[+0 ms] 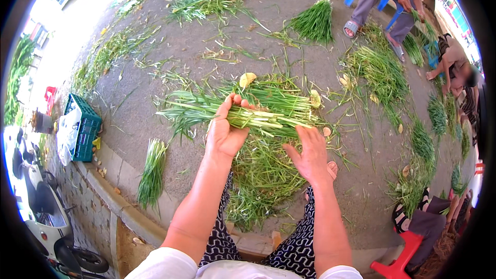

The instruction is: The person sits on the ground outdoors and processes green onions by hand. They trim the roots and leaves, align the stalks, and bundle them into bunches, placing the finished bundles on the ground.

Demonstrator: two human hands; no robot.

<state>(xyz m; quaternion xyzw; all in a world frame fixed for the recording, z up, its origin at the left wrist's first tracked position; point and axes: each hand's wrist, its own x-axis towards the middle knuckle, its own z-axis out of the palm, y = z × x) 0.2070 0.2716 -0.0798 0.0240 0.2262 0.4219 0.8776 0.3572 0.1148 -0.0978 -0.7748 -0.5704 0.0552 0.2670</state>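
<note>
My left hand point(225, 137), palm up, has its fingers curled around a bunch of garlic chives point(258, 119). Their green leaves point left and the pale stalk ends point right. By those pale ends is my right hand point(312, 157), thumb and fingers apart and nothing gripped; its fingertips are at or very near the stalks. Just beyond the bunch lies a pile of loose chives point(281, 93) with a yellow leaf point(247, 79) on it. Between my legs spreads a heap of tangled green scraps point(263, 175). A neat bundle of chives point(152, 170) rests on the ground to the left.
A green plastic crate point(88, 129) stands at the left by the kerb point(111, 196), near a parked scooter point(49, 217). Other chive piles point(380, 75) and a standing bundle point(315, 20) lie farther off. Several people sit around; a red stool point(400, 258) is at lower right.
</note>
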